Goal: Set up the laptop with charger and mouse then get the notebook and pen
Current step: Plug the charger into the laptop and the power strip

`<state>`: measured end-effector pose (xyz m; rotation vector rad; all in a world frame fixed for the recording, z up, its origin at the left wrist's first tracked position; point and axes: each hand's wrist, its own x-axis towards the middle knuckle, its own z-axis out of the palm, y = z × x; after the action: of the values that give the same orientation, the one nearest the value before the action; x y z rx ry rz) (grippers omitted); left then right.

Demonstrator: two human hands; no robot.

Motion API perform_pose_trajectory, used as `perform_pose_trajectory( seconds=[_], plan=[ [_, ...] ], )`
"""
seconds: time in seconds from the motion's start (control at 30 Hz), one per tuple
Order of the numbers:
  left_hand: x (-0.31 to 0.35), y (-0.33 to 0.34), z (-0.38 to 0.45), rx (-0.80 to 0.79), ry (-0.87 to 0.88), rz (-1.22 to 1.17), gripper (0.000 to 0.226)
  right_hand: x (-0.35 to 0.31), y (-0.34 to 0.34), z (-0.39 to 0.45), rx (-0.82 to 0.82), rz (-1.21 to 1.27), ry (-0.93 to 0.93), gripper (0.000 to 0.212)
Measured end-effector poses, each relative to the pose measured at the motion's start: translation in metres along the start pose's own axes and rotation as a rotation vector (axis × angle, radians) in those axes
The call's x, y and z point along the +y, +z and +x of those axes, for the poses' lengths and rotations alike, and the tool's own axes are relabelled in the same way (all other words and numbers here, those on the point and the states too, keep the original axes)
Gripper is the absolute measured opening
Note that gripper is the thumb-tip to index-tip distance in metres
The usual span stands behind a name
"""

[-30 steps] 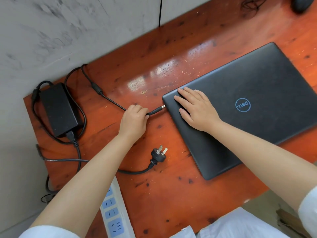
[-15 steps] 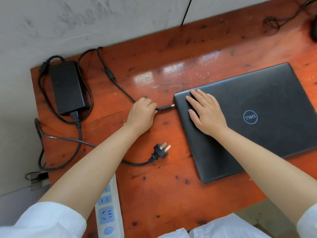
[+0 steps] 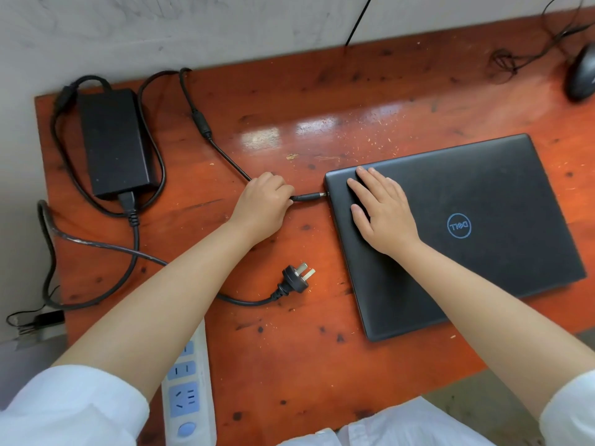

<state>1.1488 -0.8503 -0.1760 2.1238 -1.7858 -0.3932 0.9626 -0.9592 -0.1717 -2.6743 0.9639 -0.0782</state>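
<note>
A closed black laptop lies on the red wooden desk. My right hand rests flat on its lid near the left edge, fingers spread. My left hand is closed on the charger cable just behind the barrel plug, whose tip touches the laptop's left side. The charger's black power brick sits at the desk's far left, with its cables looped around it. Its wall plug lies loose on the desk between my arms. A black mouse sits at the far right.
A white power strip with blue sockets lies at the desk's near edge under my left forearm. The mouse cable is bunched near the back right. A grey wall runs along the back and left.
My left hand has pushed the barrel plug to the right, from a short gap to contact with the laptop's side. The right hand has stayed on the lid.
</note>
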Motion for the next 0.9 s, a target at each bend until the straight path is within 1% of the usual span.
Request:
perform_pose_trajectory(
  seconds=[0.17, 0.27, 0.47, 0.63, 0.7, 0.9],
  plan=[
    [0.002, -0.003, 0.002, 0.015, 0.04, 0.03, 0.014, 0.0, 0.0, 0.0, 0.003, -0.006, -0.002, 0.042],
    [0.002, -0.002, 0.006, 0.019, 0.025, 0.021, 0.016, 0.0, 0.0, 0.001, 0.014, -0.009, -0.008, 0.042],
    [0.004, 0.005, 0.01, -0.029, -0.021, -0.024, 0.019, -0.001, 0.002, 0.001, 0.029, -0.033, -0.022, 0.041],
    [0.007, 0.001, 0.014, -0.055, 0.041, 0.021, 0.006, 0.001, 0.003, 0.001, 0.019, -0.055, -0.025, 0.044],
    [0.007, 0.001, 0.017, -0.069, 0.061, 0.036, 0.006, 0.001, 0.003, 0.002, 0.009, -0.061, -0.025, 0.048],
    [0.01, 0.001, 0.018, -0.092, 0.07, 0.044, 0.004, 0.002, 0.003, 0.003, 0.016, -0.059, -0.038, 0.048]
  ],
)
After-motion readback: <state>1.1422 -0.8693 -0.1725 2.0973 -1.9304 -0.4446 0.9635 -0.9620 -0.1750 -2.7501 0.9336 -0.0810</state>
